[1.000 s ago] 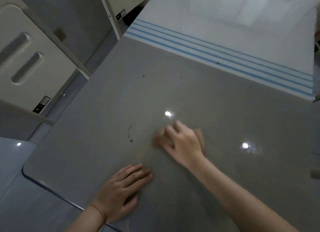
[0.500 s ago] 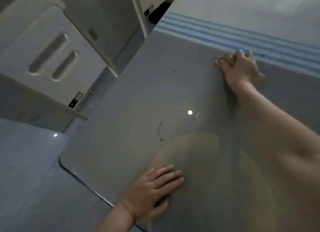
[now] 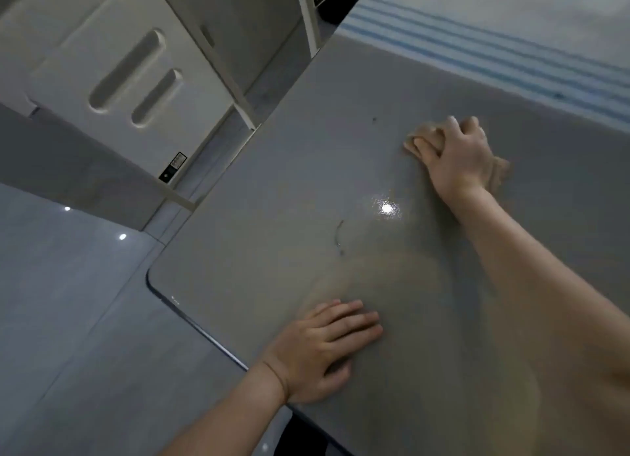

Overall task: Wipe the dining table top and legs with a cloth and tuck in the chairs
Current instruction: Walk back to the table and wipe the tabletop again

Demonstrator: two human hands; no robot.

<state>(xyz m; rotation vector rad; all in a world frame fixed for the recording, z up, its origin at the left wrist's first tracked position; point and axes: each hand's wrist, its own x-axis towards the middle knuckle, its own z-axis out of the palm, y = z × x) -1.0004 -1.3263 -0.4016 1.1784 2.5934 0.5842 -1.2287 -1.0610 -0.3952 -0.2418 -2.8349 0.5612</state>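
You have one cloth. It is tan and lies on the far right part of the grey table, near the blue stripes. Most of it hides under your right hand. A bit peeks out by your fingertips and a bit more by your wrist. The fingers of that hand are bent down over the cloth, so they hold it and press it onto the table.

Your left hand lies flat on the table, close to the near edge. Its fingers are straight and side by side, and they hold nothing. Your two hands are well apart.

Between your hands there is one thin, dark, curved mark on the table. One small dark dot sits farther off, to the left of the cloth. One bright spot of light shines on the table, just beside your right wrist.

The table top is smooth and shiny, with a round corner on the left. Past its far edge lies a pale surface with blue stripes. You cannot tell if it is part of the same table.

To the left stands one white chair with two long slots in its back and a small black label low down. Part of a second white frame shows at the top. The floor is grey and shiny, with two small lights shining on it.
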